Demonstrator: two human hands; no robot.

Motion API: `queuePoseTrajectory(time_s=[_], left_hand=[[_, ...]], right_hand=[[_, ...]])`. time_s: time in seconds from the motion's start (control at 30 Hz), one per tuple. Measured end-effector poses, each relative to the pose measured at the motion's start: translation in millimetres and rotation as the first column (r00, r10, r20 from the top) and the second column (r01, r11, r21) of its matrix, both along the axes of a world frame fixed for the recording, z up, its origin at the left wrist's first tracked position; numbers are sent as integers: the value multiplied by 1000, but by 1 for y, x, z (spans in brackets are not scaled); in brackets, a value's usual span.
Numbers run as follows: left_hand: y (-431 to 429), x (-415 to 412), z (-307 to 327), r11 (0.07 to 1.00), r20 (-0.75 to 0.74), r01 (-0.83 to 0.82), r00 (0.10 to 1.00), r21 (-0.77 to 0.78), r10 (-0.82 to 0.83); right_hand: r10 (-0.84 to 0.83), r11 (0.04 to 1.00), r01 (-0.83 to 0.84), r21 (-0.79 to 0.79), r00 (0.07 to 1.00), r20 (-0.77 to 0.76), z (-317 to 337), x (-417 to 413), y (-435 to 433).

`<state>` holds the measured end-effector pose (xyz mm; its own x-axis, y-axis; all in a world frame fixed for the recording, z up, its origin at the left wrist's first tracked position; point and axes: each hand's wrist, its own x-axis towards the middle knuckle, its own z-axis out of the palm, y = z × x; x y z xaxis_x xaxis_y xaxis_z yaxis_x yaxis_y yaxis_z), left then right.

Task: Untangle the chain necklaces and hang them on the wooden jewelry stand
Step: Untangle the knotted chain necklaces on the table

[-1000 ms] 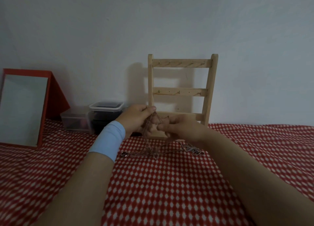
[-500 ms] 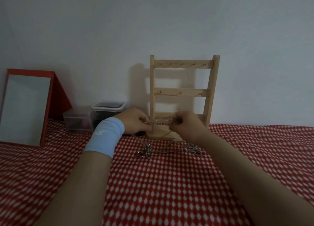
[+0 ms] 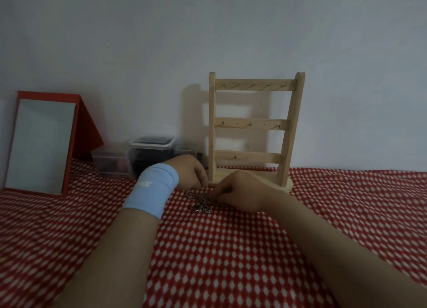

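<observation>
Untangling step: the chain necklaces point(image 3: 201, 203) lie bunched on the checked cloth point(image 3: 231, 250) just before the bare wooden jewelry stand point(image 3: 251, 125). My right grip point(image 3: 240, 189) pinches them; whether my left grip point(image 3: 191, 174) holds any, I cannot tell. Next, tease one strand free.

Red cloth point(image 3: 231, 250) with white dots, pale-blue wristband point(image 3: 151, 193), silver chains point(image 3: 201, 202)
</observation>
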<state>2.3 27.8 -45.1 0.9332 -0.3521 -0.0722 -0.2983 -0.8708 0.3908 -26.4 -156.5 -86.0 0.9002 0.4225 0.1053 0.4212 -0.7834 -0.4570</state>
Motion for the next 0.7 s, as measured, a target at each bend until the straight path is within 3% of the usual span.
queuePoseTrajectory(time_s=[0.1,0.23,0.37,0.5,0.63,0.7], left_hand=[[-2,-3,-19,995,-27,57,998,86,-55],[3,-3,-31,998,117,48,992,39,-52],[7,-4,-42,997,200,68,978,-21,-62],[8,-3,-46,973,191,71,981,-220,-29],[0,-8,-33,882,154,101,988,-460,-33],[-2,-9,-26,823,126,82,992,-563,-13]], right_hand=[[-19,1000,18,-8,999,-28,-7,2,1],[-58,998,58,-5,998,-40,-10,3,7],[-114,988,121,98,991,-76,-10,0,12],[-175,958,179,224,984,-37,-7,-2,14],[-183,956,186,228,982,-35,-7,-3,12],[-122,908,163,387,984,-129,-4,-2,9]])
